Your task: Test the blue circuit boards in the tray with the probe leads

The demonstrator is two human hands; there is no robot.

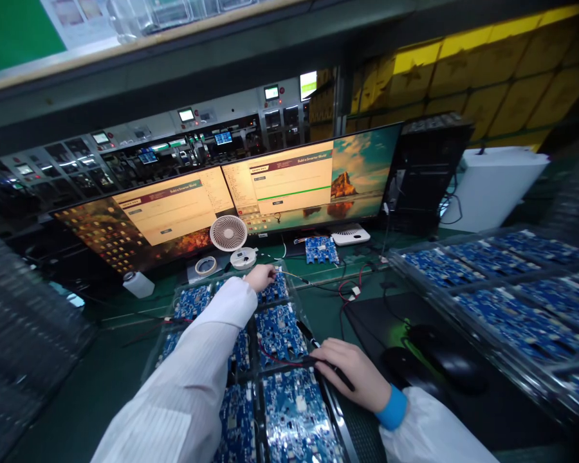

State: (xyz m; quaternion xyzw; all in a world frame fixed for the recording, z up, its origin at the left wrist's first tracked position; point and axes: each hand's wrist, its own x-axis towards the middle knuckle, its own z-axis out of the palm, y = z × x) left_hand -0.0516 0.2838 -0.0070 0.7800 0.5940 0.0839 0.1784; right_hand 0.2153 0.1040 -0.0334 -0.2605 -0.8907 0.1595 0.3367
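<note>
My left hand (260, 278) reaches to the far end of a clear tray of blue circuit boards (282, 325). Its fingers are pinched on the end of a thin cable (292, 276) that runs off to the right. Nearer to me, my right hand (352, 373) is closed around a black cable with a red wire (289, 364) coming out on its left side. A dark pen-like tool (307, 334) lies just beyond its fingertips. Beneath this hand is the edge of a black keyboard (361, 429). My left sleeve covers part of the tray.
Two monitors (289, 206) stand behind, with a small fan (228, 233), a tape roll (205, 265) and a white bottle (137, 284) before them. A single circuit board (321, 250) lies at the back. Two mice (444, 354) and another board tray (463, 292) are at the right.
</note>
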